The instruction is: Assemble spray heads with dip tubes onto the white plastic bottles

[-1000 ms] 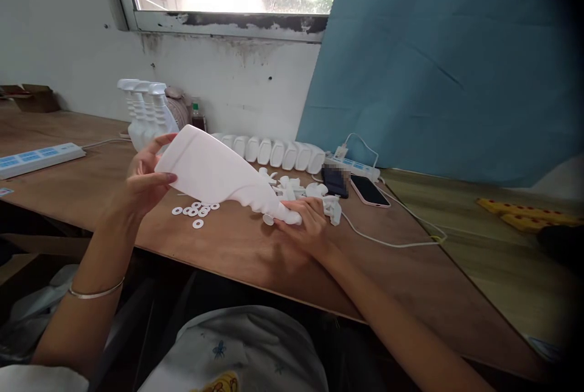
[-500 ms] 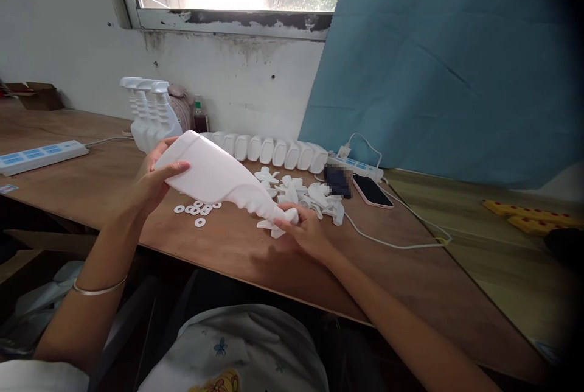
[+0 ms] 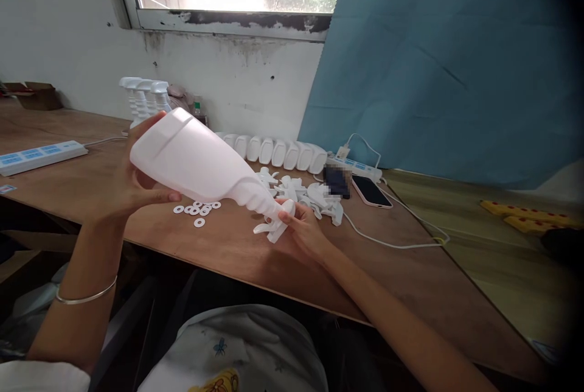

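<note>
A white spray bottle lies tilted between my hands, its base up to the left and its ribbed neck down to the right. My left hand cradles the base end; its fingers run behind the bottle and its thumb stands off the near side. At the neck, my right hand pinches a white trigger spray head, which sits against the bottle's mouth. Several loose white spray heads are piled just behind my right hand. Small white washers lie on the table beneath the bottle.
Several white bottles lie in a row along the wall. Others with heads stand upright at the back left. A phone and cabled power strip are on the right, another power strip on the left. The wooden table has a front edge.
The bottle's base has swung up and left, showing more of its underside. My left thumb has come off the bottle. The spray head at the neck has turned into clearer view.
</note>
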Demonstrator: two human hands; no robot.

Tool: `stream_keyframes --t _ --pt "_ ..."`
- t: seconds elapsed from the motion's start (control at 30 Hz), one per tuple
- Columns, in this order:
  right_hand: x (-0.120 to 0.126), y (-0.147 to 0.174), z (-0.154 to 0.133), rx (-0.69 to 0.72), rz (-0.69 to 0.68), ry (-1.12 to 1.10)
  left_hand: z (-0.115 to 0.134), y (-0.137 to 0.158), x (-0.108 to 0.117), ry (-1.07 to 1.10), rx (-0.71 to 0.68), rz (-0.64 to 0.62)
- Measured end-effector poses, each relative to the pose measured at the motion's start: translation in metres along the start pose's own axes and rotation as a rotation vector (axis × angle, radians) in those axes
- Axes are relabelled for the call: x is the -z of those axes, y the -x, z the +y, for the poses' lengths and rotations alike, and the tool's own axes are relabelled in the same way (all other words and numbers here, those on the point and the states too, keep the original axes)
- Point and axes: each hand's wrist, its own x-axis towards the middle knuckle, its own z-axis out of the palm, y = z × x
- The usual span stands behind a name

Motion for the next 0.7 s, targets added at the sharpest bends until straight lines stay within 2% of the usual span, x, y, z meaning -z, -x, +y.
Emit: stream_keyframes --t 0.1,0.17,0.27,0.33,0.5,0.53,0.6,0.7 --pt "0.0 0.002 -0.003 -0.018 -0.05 -0.045 0.001 0.0 -0.001 -0.163 -0.09 0.087" --pt "-0.001 0.004 -0.005 0.002 -0.065 -0.008 0.002 0.001 -0.003 -0.211 -0.07 0.16" --pt "-0.002 0.009 -0.008 0.098 -0.037 0.205 0.005 0.002 -0.006 -0.239 -0.088 0.273" --pt "-0.002 0.011 -0.008 0.211 0.012 0.406 0.005 0.002 -0.005 -0.258 -0.129 0.297" --pt "0.005 0.009 -0.002 0.746 0.188 0.854 -0.001 0.002 0.001 -0.322 0.026 0.206" --pt "0.007 0.008 -0.002 0.818 0.212 0.91 -0.002 0.002 0.002 -0.342 0.051 0.191" --pt "0.01 0.007 -0.002 0.893 0.251 0.99 -0.001 0.003 0.005 -0.393 0.1 0.15" --pt "0.013 0.006 -0.004 0.936 0.299 1.058 0.006 0.003 0.008 -0.53 0.16 0.035"
